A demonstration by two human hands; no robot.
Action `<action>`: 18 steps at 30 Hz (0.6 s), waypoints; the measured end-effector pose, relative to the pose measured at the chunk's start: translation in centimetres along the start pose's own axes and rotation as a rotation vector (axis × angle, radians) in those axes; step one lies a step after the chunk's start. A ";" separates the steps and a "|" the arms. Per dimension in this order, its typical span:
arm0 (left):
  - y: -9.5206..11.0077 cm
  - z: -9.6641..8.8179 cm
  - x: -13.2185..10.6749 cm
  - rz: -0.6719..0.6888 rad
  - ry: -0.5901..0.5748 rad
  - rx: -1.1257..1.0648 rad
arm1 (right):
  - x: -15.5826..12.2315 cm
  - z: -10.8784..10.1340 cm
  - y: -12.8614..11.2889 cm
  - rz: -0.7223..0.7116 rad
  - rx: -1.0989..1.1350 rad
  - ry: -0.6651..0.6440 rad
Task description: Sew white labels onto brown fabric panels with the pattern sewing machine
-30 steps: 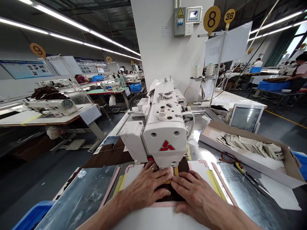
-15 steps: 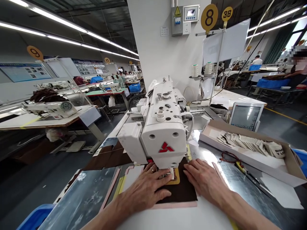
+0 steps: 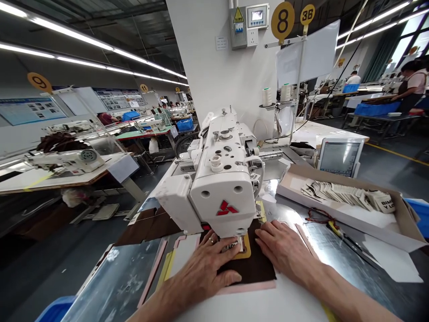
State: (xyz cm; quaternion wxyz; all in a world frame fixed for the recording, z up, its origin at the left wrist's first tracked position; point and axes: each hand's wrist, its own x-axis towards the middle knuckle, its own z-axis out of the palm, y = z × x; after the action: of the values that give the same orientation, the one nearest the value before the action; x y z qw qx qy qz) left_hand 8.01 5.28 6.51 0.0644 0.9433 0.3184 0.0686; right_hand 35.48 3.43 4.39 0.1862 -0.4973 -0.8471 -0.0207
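Brown fabric piece (image 3: 250, 267): it lies flat between your two hands, under the head of the sewing machine, its near edge along a pink border strip.
Label (image 3: 234, 246): a small white label with dark lettering sits on the brown fabric inside a yellow frame (image 3: 247, 248), just past the fingertips of your left hand and right below the needle area.
Left hand (image 3: 204, 266): your left hand lies flat and open, palm down, on the left part of the brown fabric; the fingers are spread and reach toward the label, with a ring on one finger. It grips nothing.
Right hand (image 3: 284, 250): your right hand lies flat and open at the right edge of the brown fabric, fingers pointing toward the machine. It presses down and clasps nothing.
Hands to each other: apart, with the brown fabric and the label in the gap.
Sewing machine (image 3: 221, 188): the white head with a red emblem stands just beyond both hands, overhanging the label.
Template board (image 3: 182, 255): a pale board with yellow tape lies under your left hand.
Cardboard box (image 3: 398, 228): beyond and to the right of your right hand, well apart, holding a row of folded labels (image 3: 338, 193).
Screen (image 3: 338, 157): a small panel stands behind the box.
Blue bin (image 3: 55, 309): near your left forearm, at the lower left.
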 end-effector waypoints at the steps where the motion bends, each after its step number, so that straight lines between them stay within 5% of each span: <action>1: 0.1 0.0 0.0 -0.002 0.006 0.003 | 0.0 0.0 0.0 0.001 0.003 -0.007; 18: -0.4 1.1 0.4 0.020 0.035 0.060 | 0.0 0.1 0.1 0.006 0.004 0.012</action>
State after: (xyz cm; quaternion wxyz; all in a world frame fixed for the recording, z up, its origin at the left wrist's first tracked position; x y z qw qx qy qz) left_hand 8.26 5.79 5.43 0.0298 0.9465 0.3120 0.0762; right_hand 35.57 3.48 4.30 0.1925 -0.4991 -0.8446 -0.0215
